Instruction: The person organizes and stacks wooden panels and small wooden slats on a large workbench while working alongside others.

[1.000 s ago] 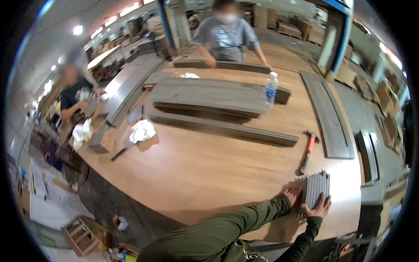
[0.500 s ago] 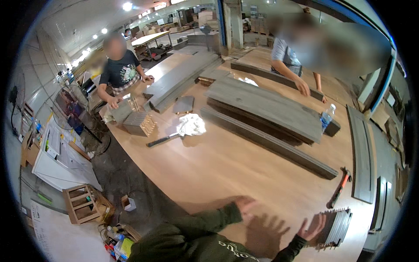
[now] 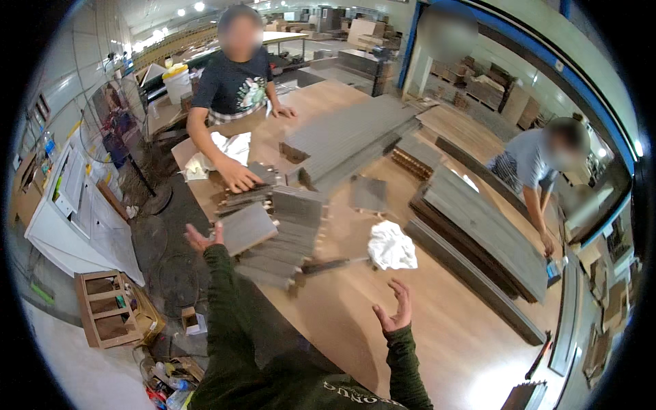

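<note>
My left hand (image 3: 204,238) is open, its fingers spread beside the left edge of a small grey wooden panel (image 3: 249,229). That panel lies tilted over a fanned row of similar grey panels (image 3: 301,212) with small wooden pegs along their edges. I cannot tell whether my thumb touches it. My right hand (image 3: 396,307) hovers above the bare wood, empty, with its fingers curved and apart. Just beyond it sits a crumpled white cloth (image 3: 392,246). A dark-handled tool (image 3: 326,265) lies between the cloth and the panels, its far end hidden or blurred.
Across the table (image 3: 342,307), a co-worker's hand (image 3: 239,176) rests at the panels, near another white cloth (image 3: 229,147). Long grey boards (image 3: 488,225) are stacked to the right. A second co-worker (image 3: 533,164) bends there. A hammer (image 3: 540,355) lies near the right edge.
Both my hands have moved left and farther out from the near right stack. My view has swung left. The grey panels at the left edge, bundled before, now lie fanned out.
</note>
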